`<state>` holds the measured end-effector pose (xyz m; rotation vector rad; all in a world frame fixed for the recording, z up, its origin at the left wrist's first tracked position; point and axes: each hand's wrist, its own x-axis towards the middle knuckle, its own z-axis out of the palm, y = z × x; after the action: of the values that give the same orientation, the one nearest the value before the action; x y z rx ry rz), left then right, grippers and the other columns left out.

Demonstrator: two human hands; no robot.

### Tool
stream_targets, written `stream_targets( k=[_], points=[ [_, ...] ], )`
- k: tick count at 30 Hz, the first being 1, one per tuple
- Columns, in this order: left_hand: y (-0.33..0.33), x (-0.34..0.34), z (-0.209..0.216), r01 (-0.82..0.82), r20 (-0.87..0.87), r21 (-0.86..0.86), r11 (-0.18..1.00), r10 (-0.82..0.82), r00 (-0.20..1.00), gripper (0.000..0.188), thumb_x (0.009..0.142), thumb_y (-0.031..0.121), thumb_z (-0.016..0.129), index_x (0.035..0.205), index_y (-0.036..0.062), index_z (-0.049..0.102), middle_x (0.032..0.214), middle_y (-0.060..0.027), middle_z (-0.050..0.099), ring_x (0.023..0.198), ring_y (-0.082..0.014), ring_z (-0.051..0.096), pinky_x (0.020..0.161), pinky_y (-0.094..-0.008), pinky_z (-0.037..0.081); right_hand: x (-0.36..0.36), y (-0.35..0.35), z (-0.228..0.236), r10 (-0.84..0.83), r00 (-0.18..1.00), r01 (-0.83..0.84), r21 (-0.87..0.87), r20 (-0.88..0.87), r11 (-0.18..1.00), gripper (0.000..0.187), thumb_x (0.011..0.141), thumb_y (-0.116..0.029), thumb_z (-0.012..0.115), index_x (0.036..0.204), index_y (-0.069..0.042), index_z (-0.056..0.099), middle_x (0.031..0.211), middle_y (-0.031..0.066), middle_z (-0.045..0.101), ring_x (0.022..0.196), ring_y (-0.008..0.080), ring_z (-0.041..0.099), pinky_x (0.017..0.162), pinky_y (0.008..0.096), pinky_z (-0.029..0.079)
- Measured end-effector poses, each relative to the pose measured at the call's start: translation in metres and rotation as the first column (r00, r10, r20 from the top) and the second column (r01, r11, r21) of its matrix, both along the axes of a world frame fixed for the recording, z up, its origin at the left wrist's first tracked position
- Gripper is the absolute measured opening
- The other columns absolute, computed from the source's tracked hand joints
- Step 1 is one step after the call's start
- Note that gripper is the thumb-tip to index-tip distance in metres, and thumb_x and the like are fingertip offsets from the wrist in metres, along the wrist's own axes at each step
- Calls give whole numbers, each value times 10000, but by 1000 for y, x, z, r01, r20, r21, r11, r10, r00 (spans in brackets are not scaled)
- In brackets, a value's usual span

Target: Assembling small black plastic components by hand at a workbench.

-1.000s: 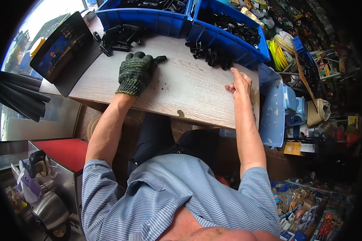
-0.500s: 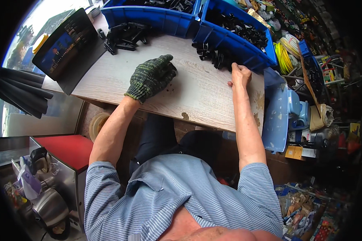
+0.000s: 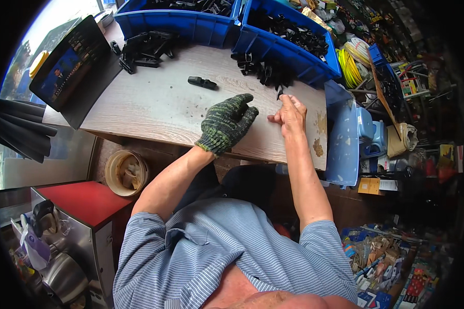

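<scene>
My left hand point(image 3: 228, 123), in a green and black knitted glove, hovers over the front of the table with fingers loosely curved and apart; nothing shows in it. Just beyond it a long black plastic part point(image 3: 202, 82) lies alone on the wood. My bare right hand point(image 3: 293, 117) pinches a small black piece point(image 3: 279, 92) with a pale, shiny edge between thumb and fingertips. Past that hand is a heap of small black pieces point(image 3: 265, 71) against the bins. A pile of longer black parts point(image 3: 147, 50) rests at the back left.
Two blue bins point(image 3: 170, 23) point(image 3: 288, 54) filled with black pieces line the table's point(image 3: 154, 103) back. A tablet point(image 3: 67, 67) stands at left. Beyond the right edge hangs a light-blue tub point(image 3: 343, 139). A bucket point(image 3: 126, 172) and red-topped cabinet point(image 3: 87, 201) are at lower left.
A long black part now lies on the table where my left hand was. That hand has moved right and nearer me. My right hand has drawn back from the heap with a small piece.
</scene>
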<state>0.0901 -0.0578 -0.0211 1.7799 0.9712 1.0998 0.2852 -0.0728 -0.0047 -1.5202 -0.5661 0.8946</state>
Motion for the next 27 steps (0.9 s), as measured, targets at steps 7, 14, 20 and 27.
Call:
stream_targets(
  k=[7, 14, 20, 27],
  points=[
    [6, 36, 1, 75, -185, 44, 996, -66, 980, 367, 914, 270, 652, 1217, 63, 648, 1006, -186, 715, 914, -315, 698, 794, -397, 545, -18, -27, -14, 184, 970, -215, 201, 161, 956, 108, 935, -159, 646, 930, -55, 675, 591, -101, 479, 436, -6, 324, 414, 196, 251],
    [1, 34, 4, 8, -332, 264, 964, 83, 940, 109, 862, 186, 629, 914, 91, 617, 776, -142, 662, 770, -344, 667, 657, -473, 517, -21, -31, -3, 308, 947, -321, 190, 96, 928, 180, 949, -237, 652, 946, -61, 687, 558, -112, 427, 444, 1, 304, 412, 208, 216],
    [-8, 30, 12, 37, -301, 359, 932, 79, 950, 76, 857, 155, 626, 897, 92, 611, 764, -145, 652, 740, -351, 650, 631, -468, 508, -26, -27, -21, 201, 962, -233, 170, 184, 958, 387, 958, -352, 659, 688, -115, 516, 630, -96, 379, 604, 26, 317, 518, 249, 253],
    [10, -14, 14, -108, -198, 633, 767, 295, 935, 378, 822, 238, 694, 1165, 88, 646, 1062, -141, 669, 1026, -357, 619, 909, -473, 476, -52, -36, -3, 222, 975, -218, 165, -10, 962, 360, 992, -304, 565, 713, -92, 479, 555, -33, 386, 437, 75, 354, 416, 288, 459]
  ],
)
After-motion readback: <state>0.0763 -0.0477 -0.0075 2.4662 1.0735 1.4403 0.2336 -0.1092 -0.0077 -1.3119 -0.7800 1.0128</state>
